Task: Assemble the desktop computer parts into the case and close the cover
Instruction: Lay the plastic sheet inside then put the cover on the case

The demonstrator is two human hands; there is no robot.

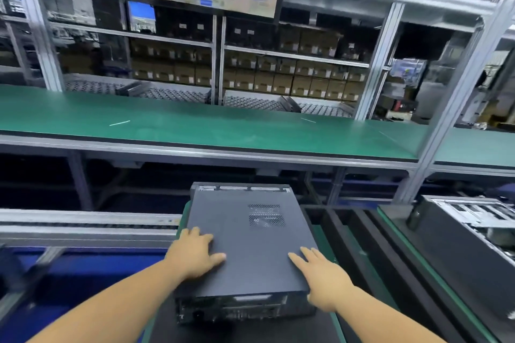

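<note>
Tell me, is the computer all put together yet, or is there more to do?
Nearly done, it seems. The dark cover already lies flat over the computer case, hiding the parts inside. Right now the left hand and right hand press open palms on the cover, perhaps seating it. Whether it is latched can't be told. Another case at the right looks open, so that one may wait.
</note>
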